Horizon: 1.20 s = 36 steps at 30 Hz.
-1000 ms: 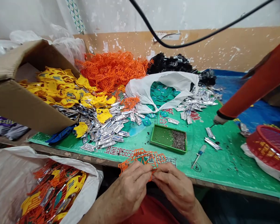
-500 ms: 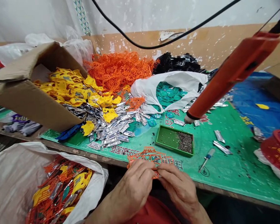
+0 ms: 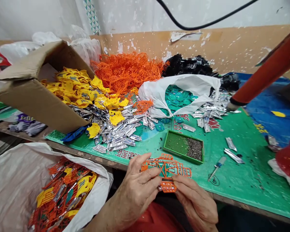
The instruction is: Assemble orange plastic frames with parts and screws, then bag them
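Between my two hands, just over the table's front edge, is an orange plastic lattice frame (image 3: 167, 167) with bars and openings. My left hand (image 3: 140, 185) pinches its left side with thumb and fingers. My right hand (image 3: 194, 198) grips its lower right part. A small silvery piece shows at the frame's lower section, partly covered by the fingers. Beyond the hands lies a green tray (image 3: 175, 150) with many small dark screws (image 3: 195, 149) in its right half. A screwdriver (image 3: 216, 168) with a clear and blue handle rests to the right.
A tipped cardboard box (image 3: 42, 103) spills yellow parts (image 3: 79, 87) beside silver pieces (image 3: 123, 132). Behind are an orange frame pile (image 3: 130, 72) and a white bag (image 3: 154, 93) of teal parts. An orange-red power screwdriver (image 3: 268, 67) hangs at right. A sack (image 3: 96, 174) stands lower left.
The orange frame has tilted up toward me and its lower section now shows. My left fingers have spread and shifted on it. The hanging power screwdriver has swung left, then back right.
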Each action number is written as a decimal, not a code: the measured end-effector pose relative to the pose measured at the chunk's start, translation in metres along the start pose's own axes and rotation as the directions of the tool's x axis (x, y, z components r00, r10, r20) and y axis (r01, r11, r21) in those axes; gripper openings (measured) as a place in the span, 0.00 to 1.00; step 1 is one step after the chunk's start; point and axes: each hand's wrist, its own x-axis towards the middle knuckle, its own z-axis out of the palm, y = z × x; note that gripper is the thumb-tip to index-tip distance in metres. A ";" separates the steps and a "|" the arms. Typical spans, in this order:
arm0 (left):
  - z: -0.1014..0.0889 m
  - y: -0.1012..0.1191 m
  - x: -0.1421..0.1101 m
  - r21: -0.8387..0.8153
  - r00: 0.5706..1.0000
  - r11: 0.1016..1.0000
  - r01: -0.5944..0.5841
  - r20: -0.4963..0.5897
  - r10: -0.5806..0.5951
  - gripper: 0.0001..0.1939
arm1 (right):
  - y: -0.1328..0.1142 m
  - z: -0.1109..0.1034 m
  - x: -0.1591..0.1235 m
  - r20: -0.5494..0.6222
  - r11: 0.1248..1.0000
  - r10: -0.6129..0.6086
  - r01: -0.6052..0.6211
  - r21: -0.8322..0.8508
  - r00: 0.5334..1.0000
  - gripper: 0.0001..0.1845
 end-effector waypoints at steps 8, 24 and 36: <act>0.003 0.006 0.006 -0.105 1.000 0.994 -0.032 -0.005 0.031 0.08 | -0.001 -0.001 -0.004 0.025 0.997 0.069 -0.070 0.037 0.997 0.11; -0.002 0.009 0.001 -0.215 0.981 0.974 0.067 0.192 -0.025 0.09 | -0.014 0.010 -0.005 0.038 0.962 0.241 -0.244 0.121 0.970 0.09; 0.000 0.003 0.002 -0.254 0.988 0.965 0.068 0.149 -0.031 0.08 | -0.021 0.010 0.002 0.109 0.917 0.357 -0.370 0.148 0.928 0.04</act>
